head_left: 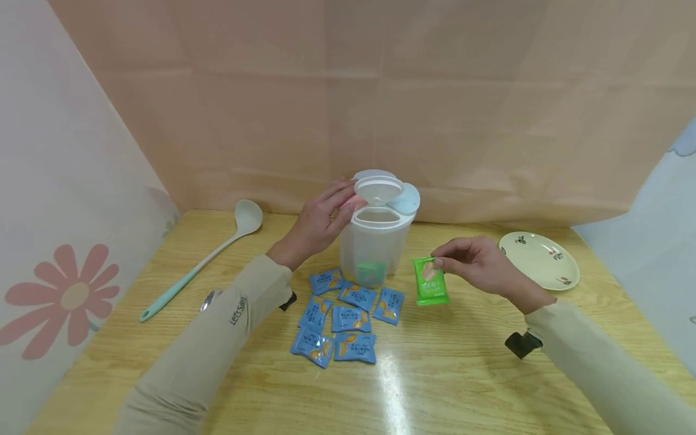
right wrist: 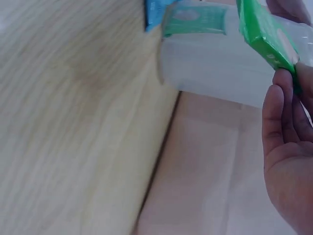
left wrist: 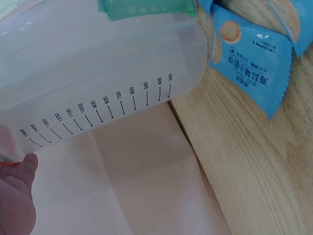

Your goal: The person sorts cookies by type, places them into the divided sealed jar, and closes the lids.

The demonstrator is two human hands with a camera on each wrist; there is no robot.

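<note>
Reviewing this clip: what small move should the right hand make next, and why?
Probably lift the green packet up over the container: the right hand pinches it, the left hand holds the lid open, and one green packet already lies inside.

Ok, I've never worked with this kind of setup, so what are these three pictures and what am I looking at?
There is no machine here: a person works with two bare hands. The big picture comes from a camera on the head, looking down at a wooden table. The other two come from cameras on each wrist, so they look tilted and very close.

The left hand holds the flip lid of a clear plastic jug open; a green packet already lies inside. The right hand pinches another green packet beside the jug. Blue packets lie in front, a long ladle to the left and a plate to the right.
</note>
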